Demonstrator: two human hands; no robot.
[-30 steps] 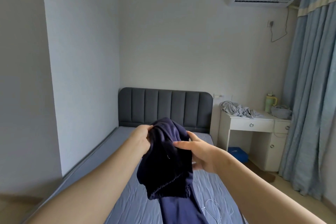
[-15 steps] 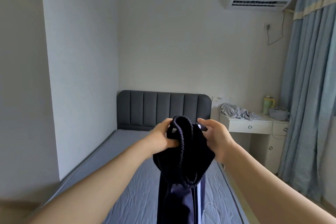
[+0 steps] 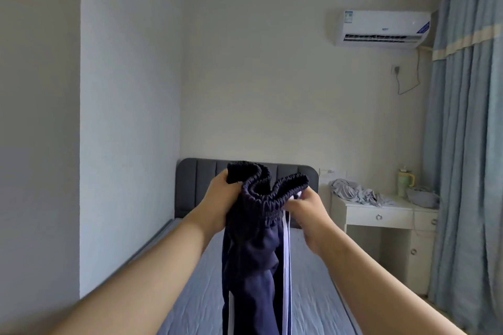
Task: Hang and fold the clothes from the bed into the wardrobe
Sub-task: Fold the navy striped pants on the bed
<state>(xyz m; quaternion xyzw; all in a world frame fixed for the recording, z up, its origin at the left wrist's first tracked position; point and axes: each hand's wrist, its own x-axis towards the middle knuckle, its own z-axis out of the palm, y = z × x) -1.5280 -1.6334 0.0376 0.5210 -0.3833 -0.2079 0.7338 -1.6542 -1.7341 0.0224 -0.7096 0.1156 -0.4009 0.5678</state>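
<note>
a person holds navy track pants (image 3: 255, 253) up by the elastic waistband (image 3: 269, 190) at the centre of the frame, above the grey-blue bed (image 3: 196, 307). the left hand (image 3: 217, 196) has its fingers curled round one bunched end of the band; the right hand (image 3: 304, 207) pinches the other end beside the white side stripe. gripping both ends lets the legs hang straight toward the bottom edge, likely to square the garment for folding or hanging. more grey clothing (image 3: 353, 193) lies heaped on the white desk (image 3: 381, 216) at right. the wardrobe is out of view.
</note>
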